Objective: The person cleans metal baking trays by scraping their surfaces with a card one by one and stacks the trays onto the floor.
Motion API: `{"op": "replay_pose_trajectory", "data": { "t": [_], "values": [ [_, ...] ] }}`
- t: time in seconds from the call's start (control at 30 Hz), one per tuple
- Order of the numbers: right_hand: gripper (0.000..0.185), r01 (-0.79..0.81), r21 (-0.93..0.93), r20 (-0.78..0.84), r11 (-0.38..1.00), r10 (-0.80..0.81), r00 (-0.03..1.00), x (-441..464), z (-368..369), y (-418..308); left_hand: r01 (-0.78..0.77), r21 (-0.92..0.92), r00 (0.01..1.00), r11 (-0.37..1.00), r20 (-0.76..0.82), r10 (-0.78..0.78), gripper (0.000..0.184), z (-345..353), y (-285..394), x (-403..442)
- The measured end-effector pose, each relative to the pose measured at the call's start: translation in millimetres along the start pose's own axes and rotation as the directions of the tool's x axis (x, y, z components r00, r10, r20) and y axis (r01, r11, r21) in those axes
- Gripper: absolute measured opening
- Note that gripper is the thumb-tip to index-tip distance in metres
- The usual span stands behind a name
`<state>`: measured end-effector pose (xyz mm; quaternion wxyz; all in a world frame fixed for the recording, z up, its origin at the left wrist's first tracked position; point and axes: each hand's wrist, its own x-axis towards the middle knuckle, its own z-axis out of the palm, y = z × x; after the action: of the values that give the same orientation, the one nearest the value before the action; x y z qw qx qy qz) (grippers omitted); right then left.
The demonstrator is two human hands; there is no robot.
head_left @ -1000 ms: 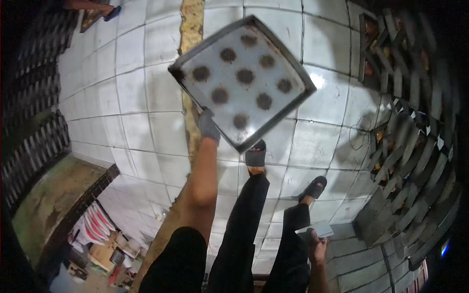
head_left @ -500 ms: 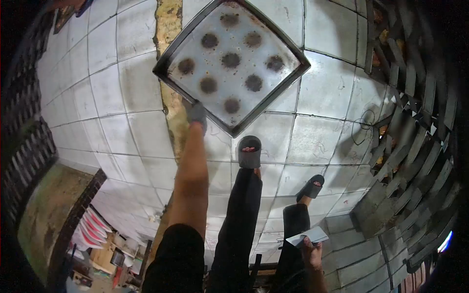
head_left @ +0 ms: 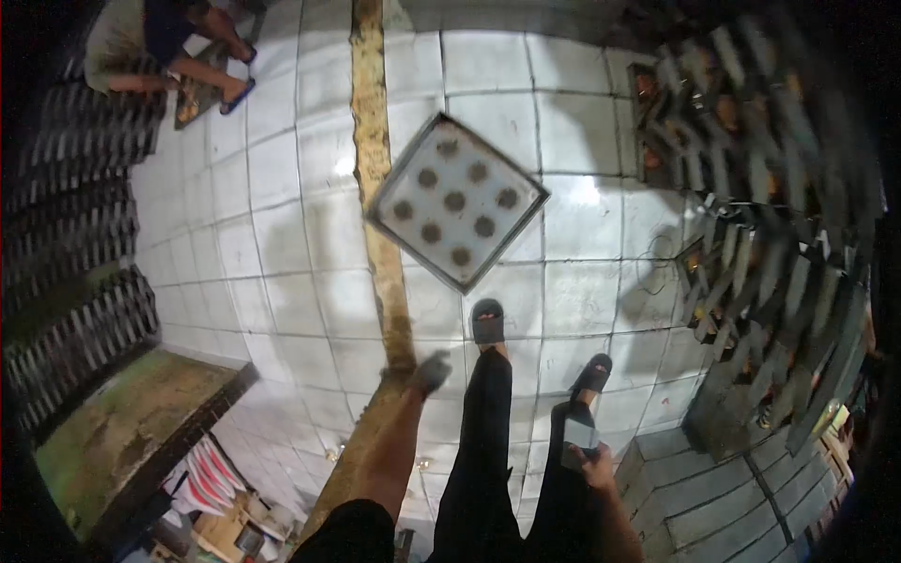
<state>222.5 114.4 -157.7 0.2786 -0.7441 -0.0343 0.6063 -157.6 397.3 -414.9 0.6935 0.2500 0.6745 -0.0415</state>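
A square metal tray (head_left: pixel 441 220) with a raised dark rim lies turned like a diamond on the tiled floor, ahead of my feet. Several round dark scorch marks cover its pale base. My left hand (head_left: pixel 430 372), in a grey glove, hangs apart from the tray, left of my front foot. It looks open, with nothing in it, though its fingers are blurred. Low at the right, my right hand (head_left: pixel 593 464) is closed on a flat pale rectangular piece (head_left: pixel 581 433), possibly a scraper. The piece's lower edge is hidden by my fingers.
Dark slatted stacks (head_left: pixel 751 169) line the right side, with more racks (head_left: pixel 80 347) on the left. Another person (head_left: pixel 160 47) crouches at the upper left. A yellowish worn strip (head_left: pixel 371 131) crosses the white tiles. A brown-topped ledge (head_left: pixel 141 422) stands at lower left.
My left hand has let go of the tray's edge and drawn back toward me. The tray now looks smaller and lower, lying on the floor. More of the other person shows.
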Motion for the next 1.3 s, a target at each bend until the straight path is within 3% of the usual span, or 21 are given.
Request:
{"op": "replay_pose_trajectory", "data": {
  "t": [0.07, 0.1, 0.13, 0.17, 0.2, 0.27, 0.3, 0.47, 0.53, 0.6, 0.63, 0.67, 0.73, 0.8, 0.93, 1.07, 1.13, 1.2, 1.23, 1.27, 1.3],
  "values": [
    [0.030, 0.155, 0.129, 0.115, 0.979, -0.170, 0.979, -22, -28, 24, -0.010, -0.015, 0.989, 1.000, 0.148, 0.012, 0.038, 5, -11, -56],
    [0.019, 0.307, 0.072, 0.013, 0.949, -0.308, 0.951, -33, -32, 6, -0.002, -0.101, 0.966, 0.995, 0.259, 0.028, 0.038, 11, -7, -81],
    [0.020, 0.170, 0.094, 0.068, 0.981, -0.176, 0.982, -55, -48, -26, 0.027, -0.179, 0.925, 0.983, 0.378, 0.043, 0.038, 17, -4, -99],
    [0.021, 0.196, -0.114, -0.043, 0.974, -0.202, 0.979, -64, -62, -28, 0.053, -0.187, 0.893, 0.981, 0.448, 0.037, 0.038, 28, 3, -120],
    [0.021, 0.208, -0.035, -0.092, 0.978, -0.210, 0.973, -83, -78, -40, 0.065, -0.140, 0.875, 0.988, 0.485, 0.011, 0.038, 39, 11, -137],
    [0.027, 0.260, -0.153, -0.122, 0.953, -0.280, 0.952, -107, -125, -26, -0.099, 0.220, 0.928, 0.971, 0.372, 0.011, 0.040, 81, 36, -178],
    [0.029, 0.242, -0.191, -0.140, 0.951, -0.270, 0.953, -124, -152, -33, -0.192, 0.523, 0.973, 0.830, 0.209, 0.093, 0.043, 103, 50, -201],
    [0.035, 0.333, -0.214, -0.186, 0.918, -0.373, 0.909, -176, -281, 24, -0.304, 0.342, 0.953, 0.889, 0.103, 0.286, 0.039, 242, 104, -326],
    [0.030, 0.493, -0.094, -0.153, 0.865, -0.502, 0.851, -182, -335, 61, -0.533, 0.428, 0.845, 0.730, 0.224, 0.485, 0.042, 293, 85, -323],
    [0.032, 0.440, -0.145, -0.169, 0.886, -0.460, 0.872, -191, -390, 96, -0.739, 0.483, 0.657, 0.469, 0.365, 0.659, 0.044, 344, 58, -318],
    [0.038, 0.311, -0.271, -0.187, 0.911, -0.367, 0.911, -182, -419, 122, -0.453, 0.085, 0.867, 0.888, 0.276, 0.415, 0.043, 393, 56, -359],
    [0.043, 0.169, -0.387, -0.218, 0.906, -0.268, 0.938, -183, -442, 142, -0.393, 0.122, 0.895, 0.911, 0.279, 0.349, 0.043, 434, 57, -394],
    [0.045, 0.156, -0.342, -0.288, 0.927, -0.261, 0.921, -210, -472, 162, -0.335, 0.169, 0.918, 0.927, 0.281, 0.280, 0.042, 509, 64, -468],
    [0.046, 0.141, -0.294, -0.357, 0.945, -0.246, 0.901, -235, -496, 174, -0.371, 0.466, 0.923, 0.804, 0.283, 0.262, 0.044, 565, 58, -514],
    [0.048, 0.079, -0.288, -0.424, 0.954, -0.201, 0.883, -248, -531, 218, -0.486, 0.583, 0.869, 0.652, 0.399, 0.291, 0.046, 615, 32, -504],
    [0.044, 0.182, -0.247, -0.476, 0.952, -0.283, 0.833, -260, -546, 231, -0.681, 0.693, 0.705, 0.236, 0.534, 0.466, 0.044, 608, 25, -490],
    [0.042, 0.174, -0.229, -0.508, 0.958, -0.270, 0.818, -257, -549, 237, -0.591, 0.707, 0.798, 0.388, 0.443, 0.409, 0.044, 595, 32, -512],
    [0.040, 0.255, -0.126, -0.465, 0.959, -0.284, 0.838, -224, -556, 255, -0.607, 0.721, 0.768, 0.333, 0.426, 0.478, 0.050, 567, 25, -474],
    [0.041, 0.229, -0.124, -0.478, 0.966, -0.260, 0.839, -236, -557, 243, -0.582, 0.678, 0.797, 0.449, 0.365, 0.481, 0.048, 558, 23, -490],
    [0.041, 0.234, -0.126, -0.472, 0.964, -0.266, 0.840, -245, -553, 228, -0.581, 0.678, 0.797, 0.450, 0.359, 0.486, 0.048, 556, 23, -503],
    [0.043, 0.258, -0.089, -0.457, 0.962, -0.270, 0.847, -241, -551, 228, -0.578, 0.718, 0.779, 0.388, 0.342, 0.526, 0.048, 542, 18, -498]
  ]
}}
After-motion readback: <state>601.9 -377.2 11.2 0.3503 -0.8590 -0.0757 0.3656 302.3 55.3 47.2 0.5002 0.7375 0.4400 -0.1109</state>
